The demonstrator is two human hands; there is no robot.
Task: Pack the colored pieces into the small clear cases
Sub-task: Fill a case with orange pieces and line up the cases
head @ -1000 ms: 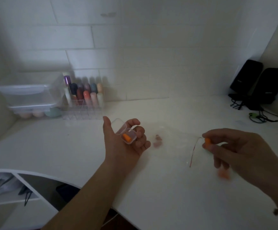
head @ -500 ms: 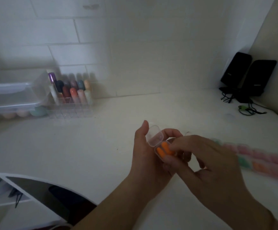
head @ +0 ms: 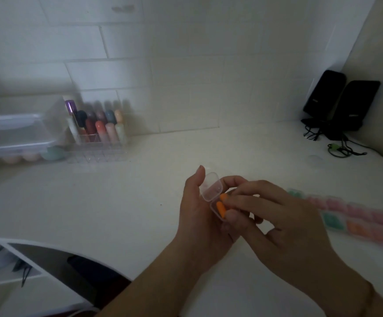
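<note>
nearest us, our right hand [head: 284,216] reaches in from the right, its fingers curled down over the mouth of the small clear case [head: 215,197], fingertips [head: 230,217] on or just at the orange pieces [head: 221,208]; whether it pinches one or only presses, we cannot tell.

just left of it, our left hand [head: 199,211], palm up, fingers curled under and round the case, gripping it; the thumb stands up beside the raised lid [head: 211,186].

the case: open, lid hinged up toward the wall. two orange pieces lie in it side by side, long axes running roughly from the lid toward us. they sit directly under the right fingertips, so we judge that hand the nearer for seating them and shutting the lid.

to the right on the table [head: 140,202], a blurred row of pink, green and orange cases [head: 359,219].

farther, left: a clear rack of coloured tubes [head: 99,126] and a clear box [head: 17,133]. far right: two black speakers [head: 343,101].
</note>
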